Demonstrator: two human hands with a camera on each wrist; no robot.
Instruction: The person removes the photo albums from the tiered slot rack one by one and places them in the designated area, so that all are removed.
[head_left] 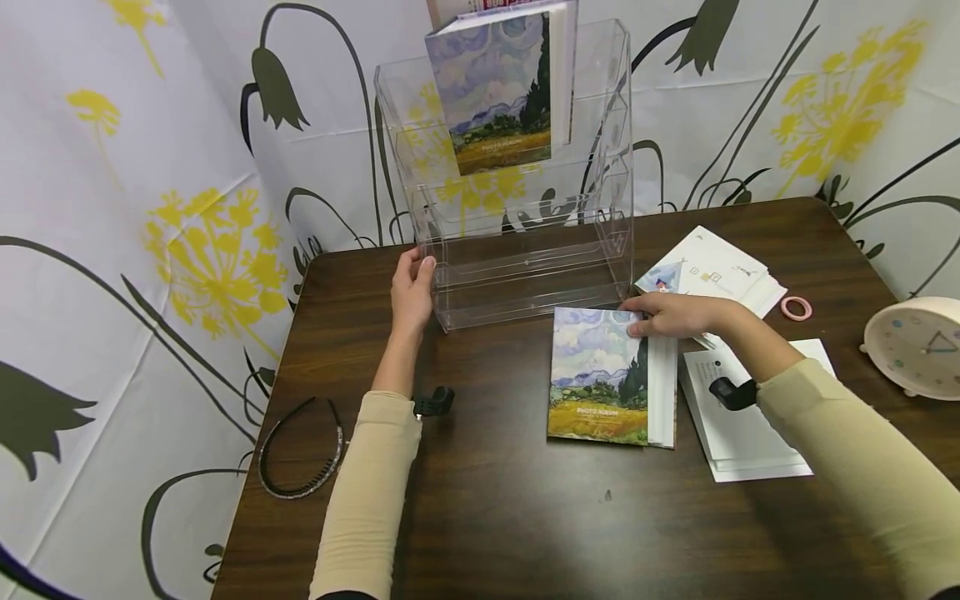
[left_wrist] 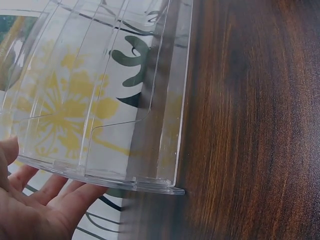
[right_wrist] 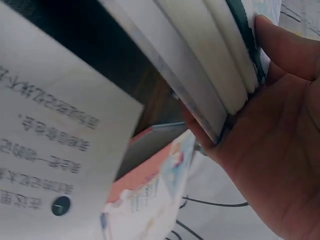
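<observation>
We see one photo album [head_left: 495, 92] already standing in the upper part of the clear rack [head_left: 517, 310], while a second album [head_left: 597, 375] is out in front of the rack's lower right, gripped by our right hand [head_left: 671, 315] with the thumb on its cover. Our left hand [head_left: 412, 287] rests against the rack's left side, its fingers relaxed rather than curled round it. We judge the work partly done: the second album is not yet in, and white booklets [head_left: 757, 433] lie outside on the table [head_left: 487, 508].
</observation>
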